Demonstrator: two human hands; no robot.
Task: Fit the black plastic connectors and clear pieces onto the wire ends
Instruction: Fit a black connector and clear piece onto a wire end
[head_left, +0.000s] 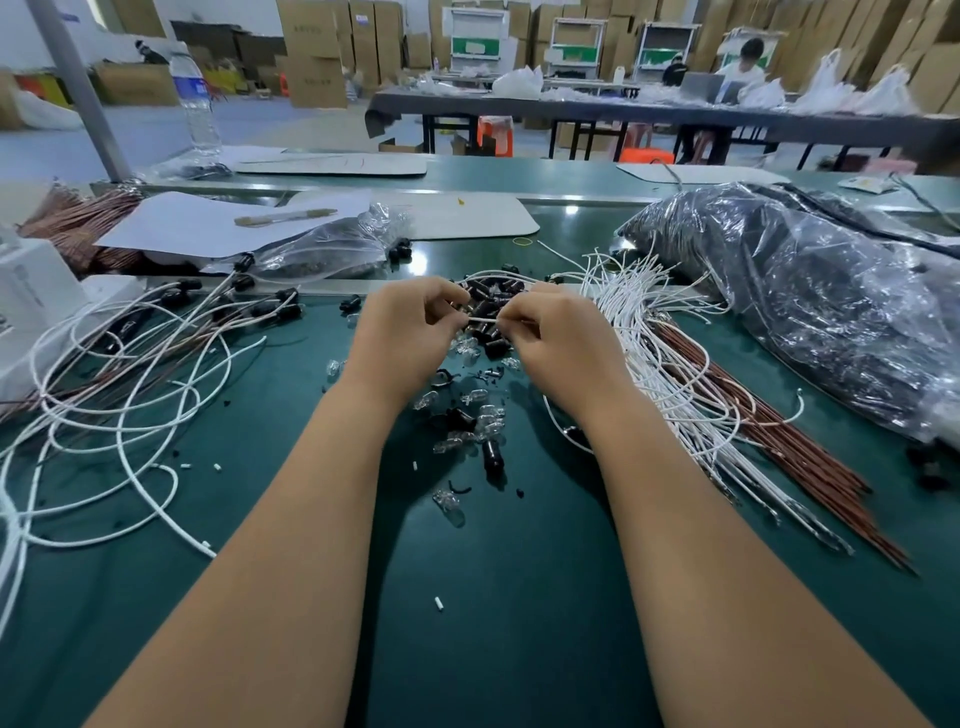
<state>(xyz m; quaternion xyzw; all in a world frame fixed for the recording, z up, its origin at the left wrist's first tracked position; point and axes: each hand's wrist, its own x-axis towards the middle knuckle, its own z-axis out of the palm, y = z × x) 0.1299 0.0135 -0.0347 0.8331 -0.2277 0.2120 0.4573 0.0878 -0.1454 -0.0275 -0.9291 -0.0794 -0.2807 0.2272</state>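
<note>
some finished wires (171, 322) lie left — big bundle (670, 364) remains, left hand (410, 332) and right hand (556, 338) both pinching one white wire (480, 318)

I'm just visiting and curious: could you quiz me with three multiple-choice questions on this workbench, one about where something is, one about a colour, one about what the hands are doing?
1. Where does the water bottle stand?
A. far left
B. far right
C. between the hands

2. What colour is the table top?
A. red
B. dark green
C. white

3. What are the hands doing?
A. lying flat
B. both pinching a white wire
C. lifting the bag

Answers:
1 A, it stands beside the grey post.
2 B, green shows between the forearms.
3 B, the fingers of the left hand and the right hand curl round it over the black connectors.
</note>
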